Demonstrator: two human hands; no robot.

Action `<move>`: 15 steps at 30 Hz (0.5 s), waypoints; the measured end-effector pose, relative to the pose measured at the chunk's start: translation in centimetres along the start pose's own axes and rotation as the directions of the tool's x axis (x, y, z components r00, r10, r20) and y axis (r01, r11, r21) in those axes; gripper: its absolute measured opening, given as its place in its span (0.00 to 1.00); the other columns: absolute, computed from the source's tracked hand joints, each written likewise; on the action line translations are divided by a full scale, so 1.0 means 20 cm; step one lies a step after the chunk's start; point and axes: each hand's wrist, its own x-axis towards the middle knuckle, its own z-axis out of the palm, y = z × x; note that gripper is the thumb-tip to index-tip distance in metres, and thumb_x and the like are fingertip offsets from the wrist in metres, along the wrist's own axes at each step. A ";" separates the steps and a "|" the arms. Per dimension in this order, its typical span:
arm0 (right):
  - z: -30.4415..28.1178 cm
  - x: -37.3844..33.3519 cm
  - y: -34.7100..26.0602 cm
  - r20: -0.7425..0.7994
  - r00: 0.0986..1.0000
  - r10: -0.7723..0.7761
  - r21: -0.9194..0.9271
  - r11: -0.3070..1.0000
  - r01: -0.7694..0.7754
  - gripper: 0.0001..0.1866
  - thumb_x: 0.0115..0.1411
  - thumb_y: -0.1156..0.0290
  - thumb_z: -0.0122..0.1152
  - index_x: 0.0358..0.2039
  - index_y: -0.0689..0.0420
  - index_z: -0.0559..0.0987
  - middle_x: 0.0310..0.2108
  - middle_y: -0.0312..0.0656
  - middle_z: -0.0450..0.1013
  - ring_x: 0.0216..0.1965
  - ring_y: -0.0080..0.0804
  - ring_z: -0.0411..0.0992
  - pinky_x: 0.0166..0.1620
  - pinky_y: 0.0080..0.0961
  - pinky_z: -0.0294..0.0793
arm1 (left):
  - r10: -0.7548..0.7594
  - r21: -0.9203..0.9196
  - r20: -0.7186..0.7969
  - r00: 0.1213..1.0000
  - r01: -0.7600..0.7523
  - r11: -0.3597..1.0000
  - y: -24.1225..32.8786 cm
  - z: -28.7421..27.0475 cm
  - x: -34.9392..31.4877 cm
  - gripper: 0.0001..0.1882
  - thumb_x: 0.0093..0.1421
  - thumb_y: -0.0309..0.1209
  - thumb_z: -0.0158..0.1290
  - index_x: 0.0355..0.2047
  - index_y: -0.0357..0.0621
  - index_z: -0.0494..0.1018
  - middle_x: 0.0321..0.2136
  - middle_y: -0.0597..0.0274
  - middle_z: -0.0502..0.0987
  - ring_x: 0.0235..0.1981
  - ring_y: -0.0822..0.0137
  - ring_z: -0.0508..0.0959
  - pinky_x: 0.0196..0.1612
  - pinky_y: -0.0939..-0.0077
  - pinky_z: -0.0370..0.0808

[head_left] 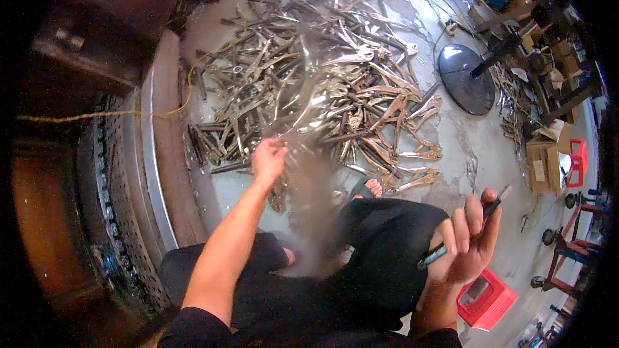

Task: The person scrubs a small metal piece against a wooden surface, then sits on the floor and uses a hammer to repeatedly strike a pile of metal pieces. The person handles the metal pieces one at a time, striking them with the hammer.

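At the far left, a yellow cord (84,117) runs over dark equipment and a perforated metal panel (129,232) stands beside a long pale rail (156,161). Next comes the person's left hand (269,161), reached forward from a black sleeve to the near left edge of a heap of metal pliers (374,93). Its fingers are bent, thumb and forefinger toward the heap, but a smeared patch in the view covers the spot beside them, so whether they grasp one of the tools cannot be told. The heap spreads over the grey floor (467,145) in front of the person, the tools lying crisscross at many angles. At its near right edge shows a sandalled foot (371,187). Farther right, the right hand (469,235) is raised above the person's black-clad leg, well apart from the heap, its fingers curled around a slim dark rod (494,207) that slants up to the right. Beyond are a round black base (459,80), a red stool (487,306) below the right hand, and a cardboard box (543,169).
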 end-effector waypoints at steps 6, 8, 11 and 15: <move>0.02 -0.03 0.04 -0.034 0.999 0.022 -0.369 0.929 -0.033 0.16 0.75 0.59 0.42 0.54 0.54 0.69 0.28 0.32 0.63 0.21 0.20 0.59 0.22 0.21 0.60 | 0.396 0.354 -0.197 0.897 -0.311 0.882 0.25 -0.66 -0.26 0.15 0.58 0.33 0.60 0.46 0.49 0.75 0.37 0.52 0.83 0.38 0.47 0.82 0.42 0.56 0.77; 0.05 -0.05 0.07 -0.099 0.993 0.060 -0.428 0.899 -0.097 0.15 0.74 0.58 0.43 0.54 0.53 0.69 0.28 0.32 0.65 0.21 0.20 0.60 0.23 0.20 0.60 | 0.596 0.361 -0.256 0.761 -0.496 0.790 0.25 -0.86 -0.31 0.12 0.60 0.30 0.59 0.45 0.47 0.77 0.32 0.54 0.83 0.34 0.54 0.84 0.37 0.64 0.78; 0.07 -0.05 0.15 -0.218 0.950 0.223 -0.514 0.801 -0.306 0.15 0.72 0.58 0.48 0.52 0.53 0.69 0.28 0.32 0.66 0.20 0.21 0.61 0.22 0.21 0.60 | 0.569 0.218 -0.259 0.780 -0.527 0.821 0.41 -1.18 -0.52 0.14 0.62 0.23 0.56 0.48 0.45 0.77 0.34 0.56 0.83 0.36 0.64 0.83 0.43 0.72 0.78; 0.20 -0.05 0.32 -0.182 0.878 0.442 -0.705 0.563 -0.430 0.15 0.70 0.62 0.52 0.51 0.57 0.71 0.32 0.34 0.69 0.19 0.19 0.62 0.22 0.19 0.62 | 0.661 0.194 -0.269 0.700 -0.633 0.749 0.52 -1.56 -0.80 0.15 0.64 0.20 0.54 0.51 0.41 0.74 0.42 0.62 0.80 0.44 0.71 0.79 0.52 0.75 0.73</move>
